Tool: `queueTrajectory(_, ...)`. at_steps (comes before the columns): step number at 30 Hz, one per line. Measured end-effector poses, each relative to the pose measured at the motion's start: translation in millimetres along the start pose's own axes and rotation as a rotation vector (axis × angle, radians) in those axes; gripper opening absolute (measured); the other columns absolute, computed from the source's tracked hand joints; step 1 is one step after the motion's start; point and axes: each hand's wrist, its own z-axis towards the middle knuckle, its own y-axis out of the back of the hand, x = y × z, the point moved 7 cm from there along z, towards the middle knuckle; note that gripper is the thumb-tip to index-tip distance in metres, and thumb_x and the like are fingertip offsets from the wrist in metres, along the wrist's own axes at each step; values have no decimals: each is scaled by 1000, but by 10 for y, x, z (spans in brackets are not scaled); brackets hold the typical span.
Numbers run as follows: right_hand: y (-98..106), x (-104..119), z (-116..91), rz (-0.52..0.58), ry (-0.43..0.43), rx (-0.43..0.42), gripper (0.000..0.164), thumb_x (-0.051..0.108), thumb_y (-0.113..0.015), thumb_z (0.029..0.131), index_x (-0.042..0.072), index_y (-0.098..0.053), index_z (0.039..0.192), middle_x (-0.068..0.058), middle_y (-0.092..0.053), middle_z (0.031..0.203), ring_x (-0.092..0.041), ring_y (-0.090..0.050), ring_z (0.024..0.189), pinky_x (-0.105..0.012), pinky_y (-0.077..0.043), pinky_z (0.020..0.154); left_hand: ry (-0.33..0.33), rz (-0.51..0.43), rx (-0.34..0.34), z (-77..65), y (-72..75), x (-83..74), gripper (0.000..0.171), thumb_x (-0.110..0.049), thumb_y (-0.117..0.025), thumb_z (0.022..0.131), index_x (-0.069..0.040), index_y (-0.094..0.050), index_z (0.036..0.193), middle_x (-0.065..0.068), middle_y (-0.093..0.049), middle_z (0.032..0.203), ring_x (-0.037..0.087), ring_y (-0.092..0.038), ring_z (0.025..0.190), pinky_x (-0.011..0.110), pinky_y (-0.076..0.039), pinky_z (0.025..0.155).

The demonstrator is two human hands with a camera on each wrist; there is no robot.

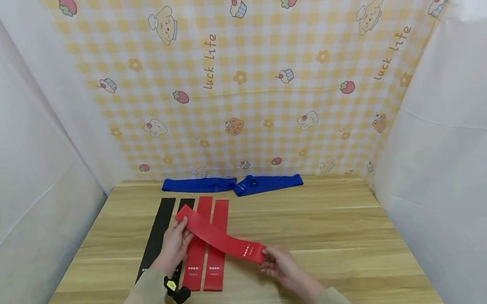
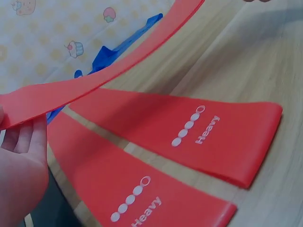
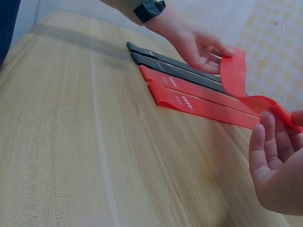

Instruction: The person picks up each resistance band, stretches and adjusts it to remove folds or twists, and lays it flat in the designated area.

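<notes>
A red resistance band [image 1: 221, 239] marked "Heavy" is stretched out in the air between both hands, sloping down toward the right. My left hand [image 1: 176, 244] pinches its far-left end, thumb on top and fingers beneath. At the other end, my right hand [image 1: 282, 269] grips the band between thumb and fingers. Below it, two more red bands, a left one [image 1: 194, 270] and a right one [image 1: 214, 275], lie flat side by side on the table. Two black bands, an outer one [image 1: 156, 237] and an inner one [image 1: 186, 205], lie to their left, the inner one partly hidden by my left hand.
Blue bands [image 1: 200, 185] lie along the back edge of the wooden table [image 1: 330, 220], one with a twisted middle. A checked, printed cloth [image 1: 249, 98] hangs behind the table. White curtains, such as the right one [image 1: 453, 144], flank both sides.
</notes>
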Motion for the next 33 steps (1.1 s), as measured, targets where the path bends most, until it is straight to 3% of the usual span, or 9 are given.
queueTrajectory(5,-14,17,-5,-27,15,6,7,8,-55,89,3,-58,92,-6,-63,82,-14,-60,69,-27,-54,66,-21,86,-5,37,32,-92,53,-27,-50,102,-3,-35,147,0,-65,109,10,-64,94,26,-50,88)
queueTrajectory(12,-36,-18,-29,-79,25,41,6,4,-56,86,1,-61,83,-8,-60,84,-16,-59,71,-27,-53,66,-67,313,-4,90,84,-272,50,-29,-56,99,4,-46,136,0,-69,95,11,-65,81,25,-53,80)
queueTrajectory(17,5,-5,-25,-95,58,33,28,3,-58,88,-10,-57,113,-11,-61,91,-16,-59,72,-28,-54,66,-89,427,-11,130,97,-396,45,-30,-61,96,5,-55,124,-1,-68,81,12,-65,74,25,-54,76)
queueTrajectory(19,24,16,-26,-115,78,22,40,2,-58,88,-10,-50,125,-11,-61,90,-15,-60,71,-29,-54,65,-88,462,-4,145,79,-428,42,-31,-63,95,4,-58,118,-1,-67,76,12,-64,71,25,-54,74)
queueTrajectory(21,34,41,-28,-146,97,18,44,1,-58,88,-9,-47,128,-9,-62,87,-14,-60,69,-29,-54,64,-92,494,16,151,49,-459,38,-31,-64,95,3,-60,113,-1,-65,72,12,-61,67,25,-53,72)
queueTrajectory(27,3,124,-31,-258,147,28,32,1,-59,87,-9,-56,117,-6,-62,84,-14,-59,67,-33,-54,64,-99,533,50,161,44,-540,27,-29,-63,95,-2,-65,98,0,-59,67,10,-55,59,25,-53,67)
queueTrajectory(33,-13,165,-25,-347,164,40,20,-1,-59,88,-13,-60,104,-6,-63,82,-14,-60,64,-35,-55,63,-86,688,75,148,99,-614,33,-38,-62,95,-7,-60,84,-1,-46,62,12,-42,52,27,-49,62)
